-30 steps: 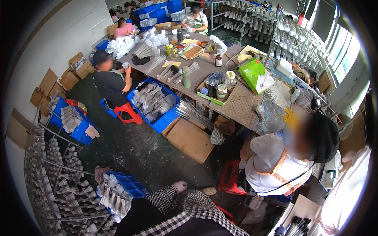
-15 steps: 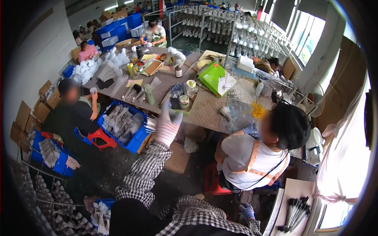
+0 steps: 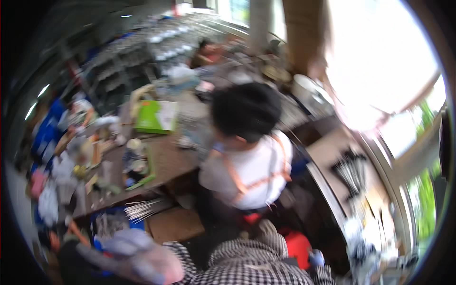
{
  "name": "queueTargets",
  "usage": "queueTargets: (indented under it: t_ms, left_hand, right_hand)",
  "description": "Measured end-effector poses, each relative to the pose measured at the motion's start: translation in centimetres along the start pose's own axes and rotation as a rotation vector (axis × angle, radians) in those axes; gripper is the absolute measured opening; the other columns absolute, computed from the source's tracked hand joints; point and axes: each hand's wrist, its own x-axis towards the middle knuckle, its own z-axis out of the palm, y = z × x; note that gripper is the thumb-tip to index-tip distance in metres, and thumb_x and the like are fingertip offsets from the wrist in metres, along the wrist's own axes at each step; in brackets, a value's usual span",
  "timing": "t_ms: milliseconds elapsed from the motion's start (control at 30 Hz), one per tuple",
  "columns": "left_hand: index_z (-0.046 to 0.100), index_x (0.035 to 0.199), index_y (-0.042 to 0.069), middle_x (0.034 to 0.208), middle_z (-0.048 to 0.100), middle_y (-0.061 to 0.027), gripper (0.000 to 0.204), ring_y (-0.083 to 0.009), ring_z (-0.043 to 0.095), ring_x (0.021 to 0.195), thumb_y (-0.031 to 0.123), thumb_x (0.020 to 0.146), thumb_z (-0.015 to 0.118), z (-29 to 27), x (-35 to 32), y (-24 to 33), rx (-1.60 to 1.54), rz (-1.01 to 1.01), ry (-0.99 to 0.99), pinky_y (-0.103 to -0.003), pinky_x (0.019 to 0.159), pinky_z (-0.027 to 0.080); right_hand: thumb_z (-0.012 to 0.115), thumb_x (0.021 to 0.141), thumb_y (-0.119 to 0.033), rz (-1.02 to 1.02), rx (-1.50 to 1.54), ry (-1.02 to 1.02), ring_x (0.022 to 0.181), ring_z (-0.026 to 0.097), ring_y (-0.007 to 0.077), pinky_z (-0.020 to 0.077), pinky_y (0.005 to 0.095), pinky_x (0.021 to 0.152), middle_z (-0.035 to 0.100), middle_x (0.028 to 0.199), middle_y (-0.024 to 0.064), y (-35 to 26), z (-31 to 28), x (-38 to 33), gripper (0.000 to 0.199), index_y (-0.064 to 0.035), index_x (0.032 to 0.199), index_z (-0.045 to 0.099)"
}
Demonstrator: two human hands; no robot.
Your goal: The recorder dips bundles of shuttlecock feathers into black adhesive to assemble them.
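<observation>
My left hand (image 3: pixel 156 261), in a pale glove with lavender fingers, is low at the lower left, in front of my checked sleeve. Motion blurs it, but the fingers look stretched apart and I see nothing held in them. My right hand (image 3: pixel 316 258), in a bluish glove, hangs low beside a red stool (image 3: pixel 297 247); it is small and smeared, so its fingers cannot be made out. Ahead of me a co-worker (image 3: pixel 247 161) in a white top with orange straps and a black cap sits at the worktable (image 3: pixel 175 154).
A green box (image 3: pixel 156 117) lies on the table. Thin rods (image 3: pixel 145 209) stick out near a brown board (image 3: pixel 175 224) below its edge. At right, a bundle of dark-tipped brushes (image 3: pixel 350 173) lies on a board by the window. Racks (image 3: pixel 118 66) with rows of pale items stand behind.
My view has swung right and blurred. My left hand, earlier raised with fingers spread toward the table, is now lower and nearer. My right hand still hangs low at the right.
</observation>
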Motion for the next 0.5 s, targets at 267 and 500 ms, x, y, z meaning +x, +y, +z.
queueTargets:
  t_ms: [267, 500]
  left_hand:
    - [0.016, 0.154, 0.004, 0.079, 0.033, -0.001, 0.085, -0.0148, 0.037, 0.068, 0.021, 0.085, 0.063, 13.7, -9.2, 2.7, -0.339, -0.163, -0.385, -0.03, 0.061, 0.034]
    - [0.046, 0.13, -0.003, 0.086, 0.06, -0.0082, 0.054, -0.0186, 0.057, 0.067, -0.003, 0.081, 0.067, 8.1, -20.8, -4.2, -0.589, -0.503, -1.065, -0.031, 0.06, 0.047]
  right_hand:
    - [0.064, 0.086, -0.026, 0.511, 0.418, 0.369, 0.07, 0.069, 0.0179, 0.0559, 0.0318, 0.066, 0.071, 0.081, 0.0093, 9.9, 1.2, -7.9, 0.029, -0.0025, 0.1, 0.072]
    - [0.056, 0.086, -0.019, 0.273, 0.539, 0.32, 0.053, 0.059, 0.0146, 0.046, 0.0302, 0.045, 0.066, 0.07, 0.0081, 12.5, 2.6, -4.8, 0.025, 0.0001, 0.089, 0.071]
